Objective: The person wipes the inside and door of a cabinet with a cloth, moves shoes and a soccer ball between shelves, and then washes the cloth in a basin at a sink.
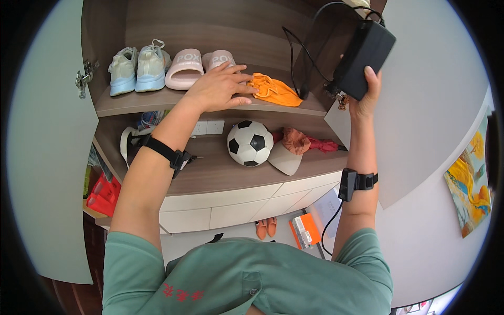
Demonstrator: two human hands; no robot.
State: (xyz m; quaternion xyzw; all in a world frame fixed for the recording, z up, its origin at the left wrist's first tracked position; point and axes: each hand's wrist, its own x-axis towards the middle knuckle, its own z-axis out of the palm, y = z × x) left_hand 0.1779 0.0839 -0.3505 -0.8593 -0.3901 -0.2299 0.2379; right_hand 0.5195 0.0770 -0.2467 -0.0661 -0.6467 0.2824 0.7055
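My right hand (pixel 365 92) grips a black box-shaped device (pixel 366 59), probably a power adapter, holding it raised and tilted at the right of the open cabinet. Black cables (pixel 303 45) run from it and loop down towards the upper shelf. My left hand (pixel 222 87) reaches over that shelf, palm down with fingers apart. Its fingertips meet the edge of a crumpled orange cloth (pixel 277 91), and the hand partly covers one pink slide slipper (pixel 222 58). Beside it sits the other pink slipper (pixel 184 69), then a pair of pale sneakers (pixel 151 69) with light blue soles.
On the lower shelf (pixel 212 173) are a football (pixel 250 143), a cap (pixel 286 157) and a folded red umbrella (pixel 325 144). Cabinet doors stand open at left (pixel 47 138) and right (pixel 425 98). Orange shoes (pixel 266 228) and an orange box (pixel 311 228) lie on the floor.
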